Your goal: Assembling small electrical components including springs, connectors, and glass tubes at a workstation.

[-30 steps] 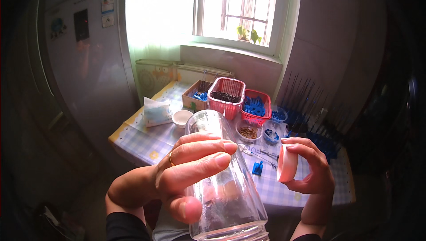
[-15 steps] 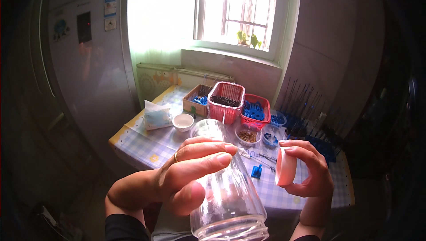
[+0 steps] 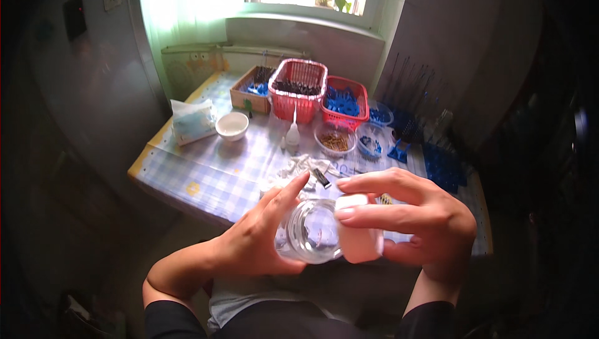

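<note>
A clear jar (image 3: 312, 230) is held by my left hand (image 3: 253, 239), its round open mouth turned up toward me. The fingers and thumb wrap the jar's left side. My right hand (image 3: 415, 217) grips a pale pink-white lid (image 3: 360, 239) between fingers and thumb, tilted on edge close against the right side of the jar's mouth. The lid overlaps part of the mouth, and whether the two touch I cannot tell. Just beyond my hands lie a crumpled white cloth (image 3: 296, 167) and a small black piece (image 3: 322, 178).
On the checked tablecloth (image 3: 206, 170) stand a tissue pack (image 3: 192, 124), a white bowl (image 3: 232, 128), a small squeeze bottle (image 3: 292, 136) and a tub of brass-coloured pieces (image 3: 335, 142). Behind are a wooden box (image 3: 248, 99), a pink basket (image 3: 293, 105) and a red basket (image 3: 352, 117) of blue parts.
The jar has turned from mouth-down to mouth-up. My right hand has carried the lid left, up to the jar's mouth. The whole view has tilted down toward the table.
</note>
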Demonstrator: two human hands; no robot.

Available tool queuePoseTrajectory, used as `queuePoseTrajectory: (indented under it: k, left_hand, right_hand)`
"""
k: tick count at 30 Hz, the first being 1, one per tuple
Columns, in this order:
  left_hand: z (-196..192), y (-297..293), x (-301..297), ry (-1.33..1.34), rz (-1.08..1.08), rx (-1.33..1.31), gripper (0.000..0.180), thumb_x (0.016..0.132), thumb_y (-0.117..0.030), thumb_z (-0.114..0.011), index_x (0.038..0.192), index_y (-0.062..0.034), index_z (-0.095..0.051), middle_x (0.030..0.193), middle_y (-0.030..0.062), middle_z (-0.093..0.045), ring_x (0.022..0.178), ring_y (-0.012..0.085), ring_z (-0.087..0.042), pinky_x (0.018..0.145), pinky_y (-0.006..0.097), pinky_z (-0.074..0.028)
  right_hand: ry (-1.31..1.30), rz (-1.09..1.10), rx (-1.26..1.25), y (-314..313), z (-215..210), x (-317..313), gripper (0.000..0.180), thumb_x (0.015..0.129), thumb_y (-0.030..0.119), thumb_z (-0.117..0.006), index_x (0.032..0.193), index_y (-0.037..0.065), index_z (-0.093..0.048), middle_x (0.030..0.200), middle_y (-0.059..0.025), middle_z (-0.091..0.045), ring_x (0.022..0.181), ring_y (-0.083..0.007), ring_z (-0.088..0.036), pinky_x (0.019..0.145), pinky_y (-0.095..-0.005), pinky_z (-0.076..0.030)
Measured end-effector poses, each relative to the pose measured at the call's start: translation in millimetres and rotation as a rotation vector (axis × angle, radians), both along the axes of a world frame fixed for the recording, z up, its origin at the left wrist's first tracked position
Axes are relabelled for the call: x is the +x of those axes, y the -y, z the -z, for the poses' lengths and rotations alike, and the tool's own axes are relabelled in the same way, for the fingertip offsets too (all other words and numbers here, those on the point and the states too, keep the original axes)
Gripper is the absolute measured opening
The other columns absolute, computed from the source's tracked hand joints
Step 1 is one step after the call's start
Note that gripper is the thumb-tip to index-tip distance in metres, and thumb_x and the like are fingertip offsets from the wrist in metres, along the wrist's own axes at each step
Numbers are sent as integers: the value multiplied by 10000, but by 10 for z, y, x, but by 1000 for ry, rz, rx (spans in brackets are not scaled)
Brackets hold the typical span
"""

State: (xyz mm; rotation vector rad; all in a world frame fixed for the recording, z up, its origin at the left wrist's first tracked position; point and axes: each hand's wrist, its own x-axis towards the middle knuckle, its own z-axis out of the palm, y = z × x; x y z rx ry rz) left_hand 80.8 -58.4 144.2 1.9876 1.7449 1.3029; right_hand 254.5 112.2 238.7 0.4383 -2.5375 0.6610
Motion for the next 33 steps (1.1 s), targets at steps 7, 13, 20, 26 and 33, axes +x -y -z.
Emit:
queuePoseTrajectory:
  k: [7,13,20,26,33]
  left_hand:
    - [398,-127,-44,31,78,-24,1172,562,-190,-891,1468,-8,-170,1420,260,-360,1297,394,-410,1073,459,-353]
    - [449,-72,-24,-24,-13,-51,1078,642,-162,-809,1466,32,-142,1300,297,-431,1149,424,-517,949,425,-460]
    - [472,3,-46,-31,-159,-62,1118,583,-153,-853,1455,33,-177,1326,286,-424,1214,414,-469,1017,445,-404]
    - [495,-11,-83,-60,-174,23,1196,583,-191,-879,1476,28,-114,1284,279,-453,1142,407,-506,958,455,-435]
    - [515,-114,-591,-191,-491,243,1157,611,-187,-841,1471,43,-103,1289,303,-441,1153,416,-496,979,430,-427]
  right_hand:
    - [234,-121,201,-53,179,-223,610,650,-2,-759,1228,137,-619,1193,-145,-588,932,-287,-617,785,-367,-520]
    - [535,83,207,-16,165,-393,490,716,356,-788,1057,40,-633,865,-137,-637,788,-303,-660,662,-348,-517]
    - [490,112,265,-76,230,-477,611,712,460,-782,1131,48,-615,988,-201,-634,921,-331,-646,764,-387,-514]
    - [298,-29,123,31,305,-474,649,642,147,-801,1248,125,-571,1133,-151,-605,932,-331,-651,742,-366,-551]
    - [140,249,96,29,448,-630,873,653,325,-859,1392,131,-436,1335,-215,-477,1160,-383,-546,922,-418,-493]
